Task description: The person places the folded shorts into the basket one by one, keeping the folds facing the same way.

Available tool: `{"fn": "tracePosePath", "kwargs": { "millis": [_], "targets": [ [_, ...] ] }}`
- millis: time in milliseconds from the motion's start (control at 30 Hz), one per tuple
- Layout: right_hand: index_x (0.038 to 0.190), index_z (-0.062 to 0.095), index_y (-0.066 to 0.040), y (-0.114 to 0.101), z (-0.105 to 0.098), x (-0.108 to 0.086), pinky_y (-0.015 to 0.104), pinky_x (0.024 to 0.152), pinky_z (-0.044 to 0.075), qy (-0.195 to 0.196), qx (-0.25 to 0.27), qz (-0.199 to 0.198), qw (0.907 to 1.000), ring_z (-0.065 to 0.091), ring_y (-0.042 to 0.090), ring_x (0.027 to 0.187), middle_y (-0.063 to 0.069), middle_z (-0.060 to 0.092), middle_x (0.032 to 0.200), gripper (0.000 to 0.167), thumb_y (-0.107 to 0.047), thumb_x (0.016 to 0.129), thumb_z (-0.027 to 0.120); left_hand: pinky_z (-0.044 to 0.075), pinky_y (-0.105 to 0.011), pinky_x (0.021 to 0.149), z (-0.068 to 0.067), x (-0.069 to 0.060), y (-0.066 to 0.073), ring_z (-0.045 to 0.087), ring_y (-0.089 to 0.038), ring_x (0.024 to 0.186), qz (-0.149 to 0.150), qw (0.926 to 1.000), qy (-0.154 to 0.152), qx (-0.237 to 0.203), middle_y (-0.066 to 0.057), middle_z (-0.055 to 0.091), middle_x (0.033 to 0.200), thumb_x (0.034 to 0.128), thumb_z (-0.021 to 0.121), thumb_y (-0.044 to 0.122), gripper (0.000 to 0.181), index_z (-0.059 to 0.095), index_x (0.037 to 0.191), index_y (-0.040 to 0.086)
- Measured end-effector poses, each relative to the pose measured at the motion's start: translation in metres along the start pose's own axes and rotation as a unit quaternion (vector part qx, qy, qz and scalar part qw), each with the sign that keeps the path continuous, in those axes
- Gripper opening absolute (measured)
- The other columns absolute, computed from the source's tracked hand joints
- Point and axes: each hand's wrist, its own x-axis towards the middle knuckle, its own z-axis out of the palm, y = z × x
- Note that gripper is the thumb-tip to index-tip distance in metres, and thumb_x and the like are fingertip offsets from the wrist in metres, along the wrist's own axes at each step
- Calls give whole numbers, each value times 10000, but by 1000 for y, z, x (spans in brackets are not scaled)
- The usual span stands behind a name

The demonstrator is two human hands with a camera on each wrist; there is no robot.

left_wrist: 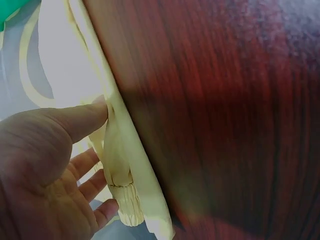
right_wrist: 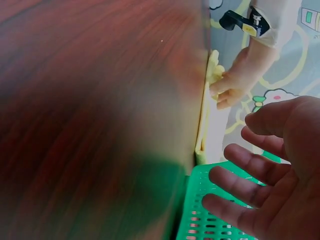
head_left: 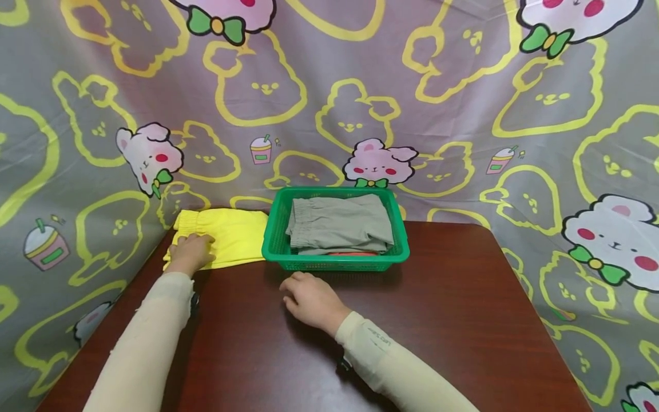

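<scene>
Folded yellow shorts point(head_left: 234, 232) with a gathered waistband lie on the table, left of a green plastic basket point(head_left: 337, 263). My left hand point(head_left: 191, 252) is at the waistband end of the shorts. In the left wrist view its thumb point(left_wrist: 87, 119) touches the yellow cloth point(left_wrist: 120, 135), and the other fingers are spread beside it, loosely bent. Folded grey-green shorts point(head_left: 340, 223) lie inside the basket, over something red point(head_left: 355, 253) that is mostly hidden. Just in front of the basket hovers my right hand point(head_left: 311, 300), holding nothing, its fingers apart and slightly bent.
The brown wooden table point(head_left: 443, 320) extends to the right and front of the basket. A grey patterned curtain point(head_left: 437, 131) hangs close behind the table and along both sides. The basket stands near the back edge.
</scene>
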Motion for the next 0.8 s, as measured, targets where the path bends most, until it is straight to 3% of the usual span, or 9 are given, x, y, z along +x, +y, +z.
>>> {"fn": "tracePosePath", "kwargs": {
  "millis": [233, 533, 800],
  "targets": [
    [1149, 728, -197, -11, 6, 5, 268, 861, 548, -159, -10, -5, 9999, 653, 149, 1015, -46, 679, 1102, 187, -269, 987, 667, 234, -779, 993, 4, -9, -2, 271, -643, 1306, -176, 9994, -153, -241, -377, 369, 1449, 987, 652, 207, 544, 469, 1469, 35],
    [1104, 734, -213, -19, 14, 13, 260, 845, 540, -92, -147, -99, 9998, 651, 143, 992, -60, 682, 1079, 145, -252, 975, 680, 180, -779, 1011, 5, -14, -5, 180, -658, 1344, -148, 9983, -191, -532, -367, 294, 1500, 1017, 612, 216, 557, 409, 1509, 52],
    [1111, 733, -213, -21, 14, 16, 263, 842, 539, -23, -163, -34, 9999, 641, 148, 989, -57, 677, 1074, 149, -263, 983, 677, 195, -785, 990, 0, -22, 0, 184, -668, 1331, -64, 9975, -460, -538, -388, 286, 1480, 1007, 620, 206, 566, 406, 1501, 32]
  ]
}}
